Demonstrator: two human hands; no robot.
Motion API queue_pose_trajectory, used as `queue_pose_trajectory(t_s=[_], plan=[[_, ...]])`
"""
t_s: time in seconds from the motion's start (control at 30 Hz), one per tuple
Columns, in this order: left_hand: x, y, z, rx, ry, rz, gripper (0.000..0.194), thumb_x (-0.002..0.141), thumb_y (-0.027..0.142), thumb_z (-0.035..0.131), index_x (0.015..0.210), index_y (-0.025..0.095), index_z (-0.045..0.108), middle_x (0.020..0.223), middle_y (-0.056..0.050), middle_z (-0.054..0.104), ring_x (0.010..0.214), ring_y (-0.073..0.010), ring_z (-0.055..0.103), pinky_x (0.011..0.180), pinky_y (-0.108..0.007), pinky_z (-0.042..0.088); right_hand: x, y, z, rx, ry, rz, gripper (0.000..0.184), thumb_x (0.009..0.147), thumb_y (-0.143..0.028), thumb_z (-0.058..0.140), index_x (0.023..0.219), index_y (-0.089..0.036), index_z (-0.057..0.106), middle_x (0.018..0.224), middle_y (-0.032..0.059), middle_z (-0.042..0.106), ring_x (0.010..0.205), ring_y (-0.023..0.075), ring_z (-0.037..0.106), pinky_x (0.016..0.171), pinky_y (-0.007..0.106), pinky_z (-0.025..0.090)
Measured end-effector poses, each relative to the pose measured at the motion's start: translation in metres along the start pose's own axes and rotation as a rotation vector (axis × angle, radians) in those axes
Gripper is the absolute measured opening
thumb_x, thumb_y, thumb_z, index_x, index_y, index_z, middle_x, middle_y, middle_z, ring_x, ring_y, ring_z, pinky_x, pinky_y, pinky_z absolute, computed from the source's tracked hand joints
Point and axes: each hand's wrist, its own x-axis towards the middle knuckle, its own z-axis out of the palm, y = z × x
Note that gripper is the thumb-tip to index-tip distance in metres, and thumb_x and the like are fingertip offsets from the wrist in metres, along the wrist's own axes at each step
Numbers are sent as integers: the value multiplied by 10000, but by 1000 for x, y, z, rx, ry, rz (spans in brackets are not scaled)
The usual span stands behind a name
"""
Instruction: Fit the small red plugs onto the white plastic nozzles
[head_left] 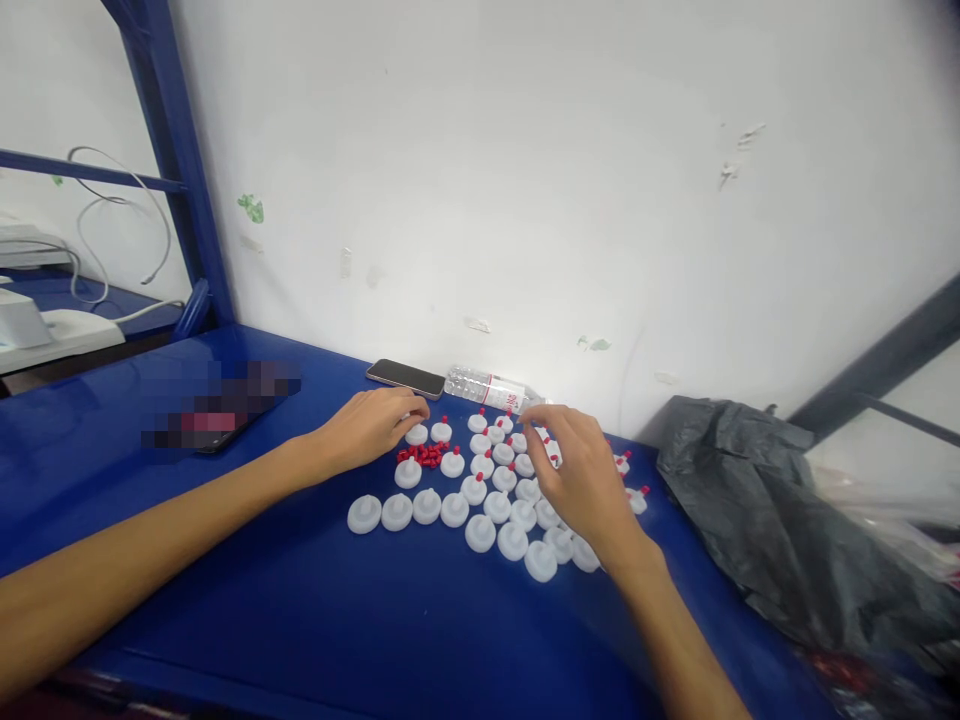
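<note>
My left hand (377, 422) is at the far left of a group of white round caps with nozzles. Its fingers curl in towards the thumb at a white cap (416, 435); what they pinch, if anything, is hidden. Over the right part of the group is my right hand (581, 468), its thumb and index finger close together; anything between them is too small to make out. Small red tips (429, 456) lie in a loose pile. Several white caps at the back carry a red tip, such as one cap (474, 490); front ones, like the cap (513, 541), show none.
A clear plastic bottle (484, 386) lies along the wall beside a phone (406, 378). On the right of the blue table (315, 620) is a crumpled dark plastic bag (757, 510). A blurred-out dark object (225, 410) rests at left, near a blue metal post (199, 200).
</note>
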Motion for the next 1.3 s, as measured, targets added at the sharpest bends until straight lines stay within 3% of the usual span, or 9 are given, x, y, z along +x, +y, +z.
queue_pose_trajectory(t_s=[0.17,0.3,0.43,0.53,0.63,0.77,0.87,1.03,1.3], plan=[[0,1,-2,-30,42,-7,264,976,321,445,1081,238,673,1084,-48,734,879,-208,683,711,-291,471,-1,0,0,-10,-3,1,168,974,-198,499,1063,-249,632,1023,40,737,981,236,678,925,427,486],[0,4,-9,-35,58,-2,218,944,334,492,954,221,678,928,-51,741,723,-201,657,630,-308,429,1,5,-6,-60,-6,48,178,980,-234,502,1099,-251,633,1007,36,748,951,230,694,902,412,499],[1,0,-11,-78,-85,99,175,897,290,550,860,249,715,854,-25,756,678,-188,649,627,-300,406,1,16,-13,-104,-152,162,174,968,-280,528,1056,-277,679,834,-12,756,697,189,696,646,322,508],[1,-5,-8,-101,-123,116,172,872,268,573,804,263,730,829,-25,755,683,-191,653,614,-292,396,-2,27,-15,-134,-306,215,163,947,-341,586,923,-292,740,699,-31,749,583,185,685,524,293,463],[0,-6,-5,-103,-155,117,162,875,270,586,806,263,732,819,-33,753,694,-201,659,610,-293,394,-7,35,-14,-108,-434,205,165,899,-401,676,811,-304,776,675,-28,760,601,188,704,528,287,471],[-1,-6,-3,-84,-179,123,169,902,260,563,835,264,719,849,-18,758,732,-202,665,629,-298,390,-10,37,-13,-76,-492,174,94,819,-397,779,774,-316,794,699,-28,770,611,180,704,523,275,469],[-1,-5,-4,-63,-185,119,175,910,257,551,833,258,709,847,-15,754,734,-199,663,628,-296,382,-7,34,-12,-65,-539,189,101,785,-400,807,826,-307,810,777,-7,786,718,202,733,614,291,520],[0,-6,-5,-48,-181,116,200,912,245,541,818,239,718,823,-31,746,735,-197,669,618,-294,376,-2,29,-14,-56,-745,312,262,832,-461,732,991,-267,808,941,28,793,902,239,721,783,330,525],[-2,-12,-1,-67,-205,130,134,872,226,588,840,251,716,802,-14,741,655,-173,630,577,-296,352,-3,25,-13,-63,-768,313,258,823,-437,732,995,-251,782,997,35,773,981,260,685,847,371,499]])
